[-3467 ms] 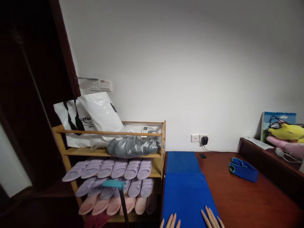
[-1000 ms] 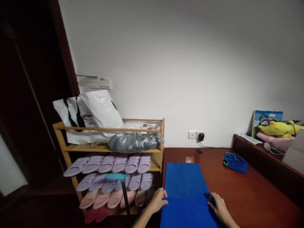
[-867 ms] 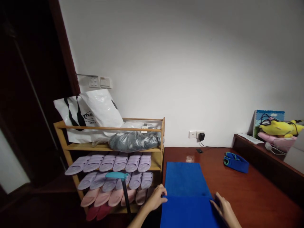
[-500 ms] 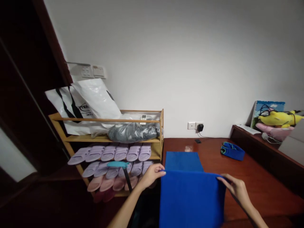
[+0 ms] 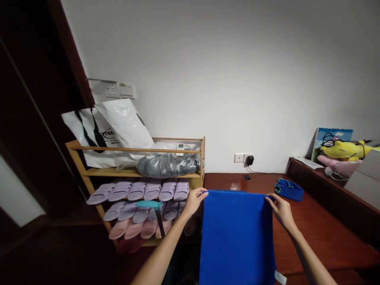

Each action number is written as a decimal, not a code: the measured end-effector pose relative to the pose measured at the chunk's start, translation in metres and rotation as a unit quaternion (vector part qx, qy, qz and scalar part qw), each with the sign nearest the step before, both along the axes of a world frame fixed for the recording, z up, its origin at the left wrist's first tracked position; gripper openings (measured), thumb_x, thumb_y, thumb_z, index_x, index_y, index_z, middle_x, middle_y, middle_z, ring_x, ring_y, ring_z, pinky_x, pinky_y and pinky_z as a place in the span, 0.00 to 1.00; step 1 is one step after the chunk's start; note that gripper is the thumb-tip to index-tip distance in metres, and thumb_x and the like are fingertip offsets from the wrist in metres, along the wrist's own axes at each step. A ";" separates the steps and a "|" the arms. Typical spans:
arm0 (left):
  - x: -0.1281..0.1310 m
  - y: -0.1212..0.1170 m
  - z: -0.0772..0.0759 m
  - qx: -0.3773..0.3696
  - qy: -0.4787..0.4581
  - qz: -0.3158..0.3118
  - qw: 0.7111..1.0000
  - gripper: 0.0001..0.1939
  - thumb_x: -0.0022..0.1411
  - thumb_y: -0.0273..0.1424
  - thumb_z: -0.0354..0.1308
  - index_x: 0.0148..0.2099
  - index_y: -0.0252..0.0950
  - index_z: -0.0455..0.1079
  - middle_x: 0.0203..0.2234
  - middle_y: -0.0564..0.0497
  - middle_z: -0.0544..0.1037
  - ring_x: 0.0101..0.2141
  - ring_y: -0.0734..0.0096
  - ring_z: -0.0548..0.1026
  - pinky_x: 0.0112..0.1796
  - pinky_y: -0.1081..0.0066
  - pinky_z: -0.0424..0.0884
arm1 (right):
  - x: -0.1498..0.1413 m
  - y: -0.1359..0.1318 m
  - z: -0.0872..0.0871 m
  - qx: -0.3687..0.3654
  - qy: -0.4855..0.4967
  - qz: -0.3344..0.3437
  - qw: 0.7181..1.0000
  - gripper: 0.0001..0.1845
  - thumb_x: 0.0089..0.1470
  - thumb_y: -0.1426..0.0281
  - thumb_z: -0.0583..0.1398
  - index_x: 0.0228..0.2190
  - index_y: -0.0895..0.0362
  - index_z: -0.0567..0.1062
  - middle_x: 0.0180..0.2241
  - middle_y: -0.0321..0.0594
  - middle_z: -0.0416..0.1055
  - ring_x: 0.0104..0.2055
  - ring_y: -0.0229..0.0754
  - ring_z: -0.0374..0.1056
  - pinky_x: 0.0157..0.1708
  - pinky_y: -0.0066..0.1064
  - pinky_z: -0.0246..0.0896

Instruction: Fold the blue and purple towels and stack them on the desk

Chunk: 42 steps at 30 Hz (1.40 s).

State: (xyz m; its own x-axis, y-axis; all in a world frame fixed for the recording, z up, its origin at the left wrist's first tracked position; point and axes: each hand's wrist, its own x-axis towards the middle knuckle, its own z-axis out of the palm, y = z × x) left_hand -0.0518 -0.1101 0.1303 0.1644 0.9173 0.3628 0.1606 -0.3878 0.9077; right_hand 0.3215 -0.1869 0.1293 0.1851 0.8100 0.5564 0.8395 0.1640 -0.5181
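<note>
A plain blue cloth (image 5: pixel 237 237) hangs raised between my hands over the left end of the red-brown table (image 5: pixel 314 229), its upper edge stretched nearly level. My left hand (image 5: pixel 194 202) pinches the upper left corner, thumb against fingers. The upper right corner is pinched in my right hand (image 5: pixel 280 209). A white tag (image 5: pixel 280 278) sticks out at the cloth's lower right side. Only a thin blue strip shows on the table behind the raised edge; the lower end of the cloth runs out of view.
A wooden shoe rack (image 5: pixel 142 172) with several slippers, bags and a remote (image 5: pixel 180 149) stands at the left. A blue-handled pole (image 5: pixel 150 204) rises before it. Right lie a blue strap-like bundle (image 5: pixel 289 190) and a yellow plush toy (image 5: pixel 346 150); a plug (image 5: pixel 249 160) is in the wall.
My hands lay flat on the cloth at first. They then gripped its two sides and lifted the edge up and away from me, covering most of the far part. The view shifted slightly.
</note>
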 end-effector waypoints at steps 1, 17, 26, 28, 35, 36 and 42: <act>0.000 0.003 0.000 0.003 0.001 0.000 1.000 0.17 0.52 0.43 0.60 0.35 0.34 0.73 0.28 0.49 0.79 0.32 0.66 0.75 0.37 0.68 0.69 | 0.000 0.002 0.000 0.000 -0.002 -0.001 1.000 0.29 0.52 0.45 0.49 0.33 0.55 0.76 0.21 0.37 0.72 0.21 0.38 0.64 0.25 0.27 0.59; 0.006 0.043 0.017 0.044 0.008 0.032 0.998 0.14 0.51 0.42 0.58 0.32 0.35 0.72 0.25 0.51 0.77 0.29 0.68 0.73 0.33 0.70 0.67 | -0.008 0.043 0.011 0.025 0.006 -0.016 1.000 0.29 0.53 0.46 0.46 0.35 0.55 0.75 0.30 0.43 0.76 0.30 0.43 0.70 0.31 0.31 0.62; 0.012 0.065 0.010 0.025 0.041 0.087 0.995 0.12 0.44 0.40 0.61 0.27 0.36 0.74 0.18 0.57 0.69 0.24 0.73 0.66 0.28 0.73 0.61 | 0.000 0.070 0.007 -0.018 -0.023 -0.020 0.999 0.26 0.51 0.48 0.50 0.31 0.53 0.78 0.32 0.44 0.74 0.35 0.45 0.68 0.35 0.34 0.61; 0.010 0.070 0.009 0.011 0.049 0.095 0.994 0.11 0.43 0.39 0.62 0.26 0.36 0.74 0.14 0.60 0.64 0.21 0.75 0.63 0.26 0.74 0.58 | 0.002 0.074 0.009 -0.042 -0.021 -0.029 0.998 0.24 0.51 0.49 0.51 0.32 0.51 0.78 0.31 0.43 0.74 0.33 0.45 0.69 0.32 0.33 0.59; 0.011 0.091 -0.002 -0.102 0.047 0.092 0.989 0.16 0.49 0.41 0.60 0.34 0.32 0.73 0.09 0.62 0.64 0.12 0.79 0.61 0.17 0.75 0.54 | 0.004 0.100 0.006 -0.099 0.025 -0.041 0.994 0.19 0.50 0.51 0.54 0.33 0.47 0.78 0.32 0.38 0.78 0.37 0.46 0.71 0.32 0.31 0.58; 0.013 0.093 -0.006 -0.126 0.045 0.089 0.987 0.18 0.51 0.41 0.59 0.37 0.31 0.72 0.10 0.61 0.66 0.11 0.78 0.62 0.16 0.75 0.55 | 0.003 0.104 0.002 -0.104 0.035 -0.041 0.993 0.19 0.49 0.51 0.54 0.33 0.48 0.78 0.33 0.39 0.78 0.38 0.46 0.71 0.33 0.31 0.58; 0.026 0.101 -0.046 -0.253 0.032 0.079 0.964 0.14 0.58 0.39 0.57 0.40 0.32 0.68 0.25 0.52 0.78 0.18 0.76 0.73 0.18 0.77 0.61 | -0.007 0.124 -0.051 -0.143 0.113 -0.028 0.983 0.20 0.48 0.52 0.54 0.31 0.51 0.78 0.26 0.40 0.78 0.29 0.44 0.72 0.28 0.30 0.61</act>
State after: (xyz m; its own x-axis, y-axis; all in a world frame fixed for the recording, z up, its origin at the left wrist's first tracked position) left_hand -0.0259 -0.0093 0.0847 0.0151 0.9896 -0.1430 0.2430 0.1351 0.9606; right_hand 0.3149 -0.0630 0.0788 0.3258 0.9126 0.2469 0.7010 -0.0580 -0.7108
